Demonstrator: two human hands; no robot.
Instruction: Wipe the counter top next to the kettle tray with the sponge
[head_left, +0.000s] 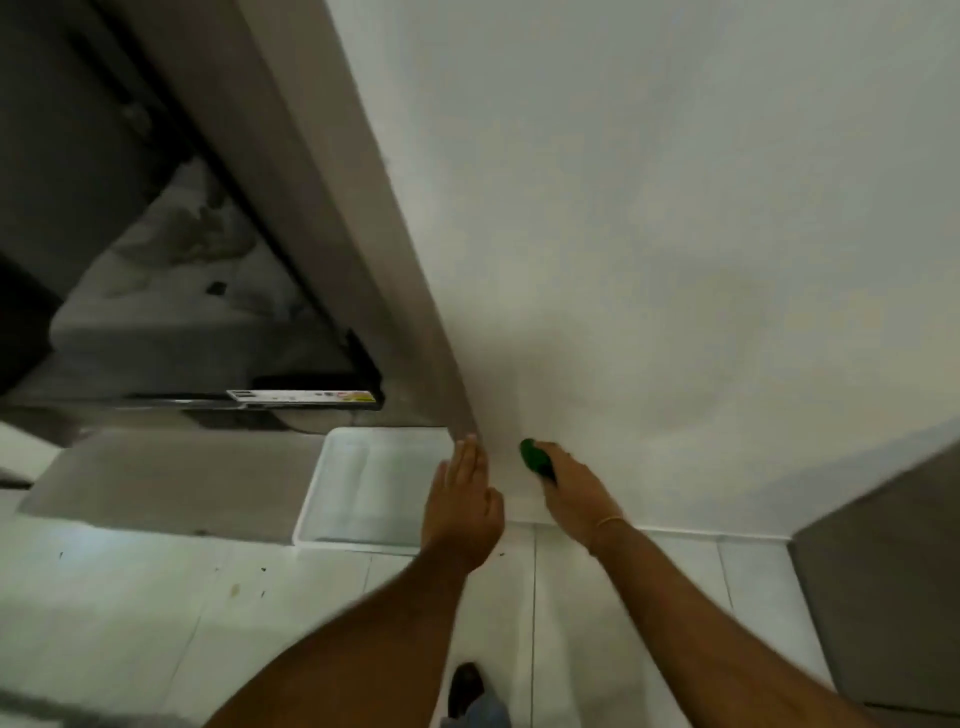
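A white rectangular tray (358, 514) rests on the right end of a grey counter top (171, 478); it looks empty and no kettle shows. My left hand (462, 504) is flat with fingers stretched out, at the tray's right edge by the wall corner, holding nothing. My right hand (571, 491) grips a green sponge (535, 456), which is pressed on the narrow white surface just right of the tray, at the foot of the white wall (649, 234). The picture is blurred.
A dark glossy screen (171, 291) with a sticker on its lower edge hangs above the counter and reflects a bed. A grey cabinet side (883, 587) stands at the right. White floor tiles (156, 613) and my shoe (465, 686) lie below.
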